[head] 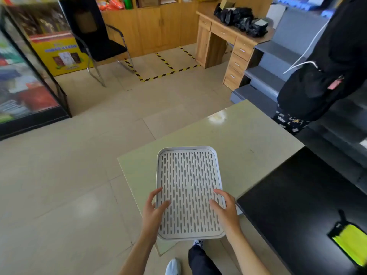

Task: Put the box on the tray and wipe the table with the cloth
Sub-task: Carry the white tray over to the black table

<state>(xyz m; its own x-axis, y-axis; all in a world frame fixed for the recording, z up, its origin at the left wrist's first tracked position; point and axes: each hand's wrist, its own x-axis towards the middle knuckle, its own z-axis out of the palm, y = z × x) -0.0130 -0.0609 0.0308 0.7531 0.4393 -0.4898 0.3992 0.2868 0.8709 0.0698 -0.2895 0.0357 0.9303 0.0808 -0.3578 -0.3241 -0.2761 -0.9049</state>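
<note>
Over the near left corner of the pale green surface [248, 135] a grey slotted tray [188, 187] is held in both hands, its near end overhanging the surface's edge toward the person. The left hand [154, 213] clasps the tray's left long edge close to the near end, thumb lying on the slotted floor and fingers [155, 192] curled round the rim. The right hand [225, 210] does the same on the right long edge, thumb on top, the other fingers partly hidden below. Both are closed on the rim, though loosely rather than clenched.

The tray looks like thin moulded plastic: light, stiff enough to keep flat when held by its two sides, smooth and likely a little slippery. Its raised rim is the natural place to take hold, and opposite edges keep it level. Whether it already rests on the surface or hovers just above cannot be told.

No box is visible anywhere on the surface. A yellow-green folded thing [349, 245], perhaps the cloth, lies on the black surface [297, 195] to the right, well apart from the tray.
</note>
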